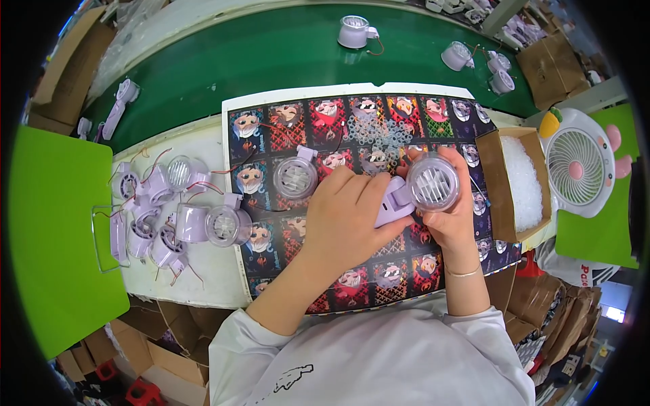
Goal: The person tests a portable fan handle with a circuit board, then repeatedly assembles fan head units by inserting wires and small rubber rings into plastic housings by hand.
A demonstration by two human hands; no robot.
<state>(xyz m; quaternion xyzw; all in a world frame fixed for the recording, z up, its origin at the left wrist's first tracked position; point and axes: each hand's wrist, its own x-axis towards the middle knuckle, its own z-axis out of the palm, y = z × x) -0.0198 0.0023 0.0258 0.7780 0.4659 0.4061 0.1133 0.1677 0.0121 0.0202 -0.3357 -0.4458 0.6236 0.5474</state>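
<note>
Both hands hold one small lilac handheld fan (421,189) over a printed mat (379,277) covered in cartoon pictures. My left hand (345,216) wraps around the fan's lilac handle. My right hand (450,216) cups the round clear head with its white grille from behind and below. A second clear fan head (295,177) lies on the mat just left of my left hand. A heap of small clear rings (379,135) sits on the mat beyond the hands.
Several lilac fan parts with red wires (162,210) are piled at the left. An open cardboard box of clear bits (523,179) stands at the right, beside a white desk fan (579,166). A green conveyor belt (271,54) carries more fans (355,32).
</note>
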